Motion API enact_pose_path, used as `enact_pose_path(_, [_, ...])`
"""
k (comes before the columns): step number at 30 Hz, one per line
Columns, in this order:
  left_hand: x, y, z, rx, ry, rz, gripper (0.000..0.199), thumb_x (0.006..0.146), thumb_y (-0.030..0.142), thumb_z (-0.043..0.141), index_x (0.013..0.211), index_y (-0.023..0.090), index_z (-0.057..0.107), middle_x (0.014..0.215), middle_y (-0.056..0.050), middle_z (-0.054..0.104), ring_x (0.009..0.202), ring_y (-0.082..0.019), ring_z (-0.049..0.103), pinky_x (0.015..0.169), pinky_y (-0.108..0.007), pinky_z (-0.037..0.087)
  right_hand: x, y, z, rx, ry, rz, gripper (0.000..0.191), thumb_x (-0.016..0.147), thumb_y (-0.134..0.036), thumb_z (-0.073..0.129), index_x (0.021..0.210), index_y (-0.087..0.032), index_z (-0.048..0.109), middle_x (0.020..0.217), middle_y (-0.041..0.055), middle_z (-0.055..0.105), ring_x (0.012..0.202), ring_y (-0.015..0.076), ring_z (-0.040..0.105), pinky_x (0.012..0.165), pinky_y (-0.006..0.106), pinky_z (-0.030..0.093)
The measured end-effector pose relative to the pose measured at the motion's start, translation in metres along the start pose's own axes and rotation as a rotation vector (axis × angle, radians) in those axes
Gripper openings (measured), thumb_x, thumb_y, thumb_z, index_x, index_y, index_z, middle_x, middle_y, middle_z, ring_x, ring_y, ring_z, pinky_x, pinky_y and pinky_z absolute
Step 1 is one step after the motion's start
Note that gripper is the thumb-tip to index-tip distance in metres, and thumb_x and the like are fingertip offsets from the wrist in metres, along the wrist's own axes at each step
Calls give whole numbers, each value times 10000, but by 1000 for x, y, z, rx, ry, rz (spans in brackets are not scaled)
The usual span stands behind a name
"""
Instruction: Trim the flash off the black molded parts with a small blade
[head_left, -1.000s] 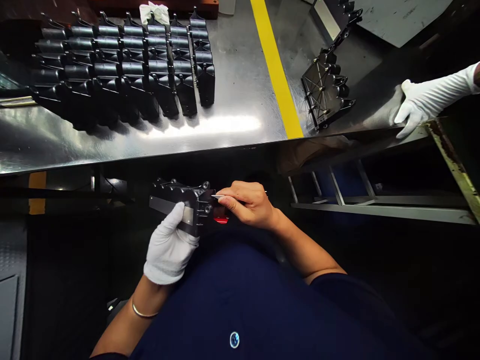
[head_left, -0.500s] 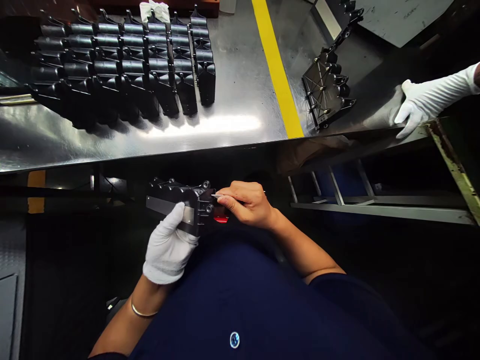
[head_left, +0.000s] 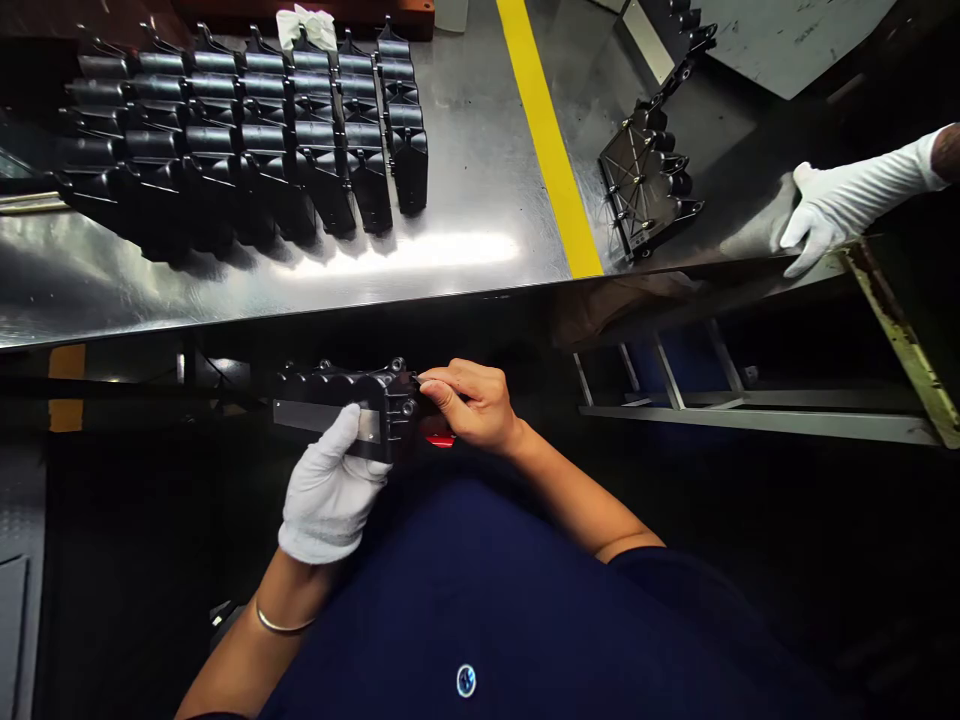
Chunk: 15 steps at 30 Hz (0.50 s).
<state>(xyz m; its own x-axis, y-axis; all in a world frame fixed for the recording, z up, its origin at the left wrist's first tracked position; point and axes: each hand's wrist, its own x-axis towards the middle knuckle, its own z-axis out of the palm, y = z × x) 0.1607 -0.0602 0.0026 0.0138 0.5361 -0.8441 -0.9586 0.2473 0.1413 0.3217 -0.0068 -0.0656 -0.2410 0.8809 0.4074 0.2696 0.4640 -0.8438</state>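
Observation:
My gloved left hand (head_left: 327, 505) is closed around a black moulded plastic housing (head_left: 337, 386), with its thumb pressed on a flat grey strip along the side. The housing is held in front of my body, below the table edge, with its ribbed end facing right. At that end is my bare right hand (head_left: 476, 400), fingers pinched on a thin metal tool (head_left: 418, 379). Only a bit of the tool's tip shows, close to the housing's upper right corner; the grip hides the rest. Just below the right hand is a small red object (head_left: 440, 440).
Rows of similar black housings (head_left: 247, 140) stand on the metal table (head_left: 480, 180), with a crumpled white cloth (head_left: 307, 28) behind. Past a yellow stripe (head_left: 551, 140) lies another housing (head_left: 646, 185). A co-worker's white-gloved hand (head_left: 847, 205) rests at the right edge, above a metal frame (head_left: 750, 420).
Both hands and the housing have shifted slightly left. The right hand's fingertips have come closer to the housing's end, and less of the tool shows.

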Motion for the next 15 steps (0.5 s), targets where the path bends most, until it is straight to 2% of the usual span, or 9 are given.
enact_pose_path(2, [-5,-2,-5,30,8,-26,514,984,48,219,1272,191,620,743,-28,777,613,-109,733,676,-156,590,3,12,-1,15,83,109,322,916,-398,561,787,-177,756,727,43,733,611,116,625,597,246,507])
enact_pose_path(4, [-7,-2,-14,58,-68,-70,539,952,-1,261,1238,232,654,670,14,760,559,-99,717,710,-156,588,6,22,-6,18,194,236,355,910,-420,560,743,-171,751,697,40,723,646,134,650,618,252,515])
enact_pose_path(6, [-4,1,-23,56,-123,-96,540,940,-12,300,1245,257,654,619,38,742,589,-104,726,759,-165,584,6,25,-14,16,182,281,327,902,-396,579,753,-161,750,712,43,728,670,141,664,624,252,517])
enact_pose_path(9, [7,10,-29,12,-91,-118,474,1000,98,266,1275,210,636,775,-26,783,755,-107,748,847,-161,549,1,12,-20,44,31,156,265,909,-324,585,789,-153,749,719,44,728,636,119,647,586,228,503])
enact_pose_path(11, [12,14,-27,-20,-104,-124,477,1019,145,230,1305,191,610,853,-48,790,819,-106,746,867,-149,533,-2,-1,-20,65,-16,31,241,915,-288,582,806,-146,743,701,45,720,585,100,611,550,214,487])
enact_pose_path(15, [11,9,-16,-51,-92,-126,527,1022,149,159,1352,203,567,858,-17,790,712,-98,744,835,-158,552,-3,-17,-13,58,-18,-131,228,923,-250,571,810,-130,729,681,52,711,547,88,566,530,204,478])
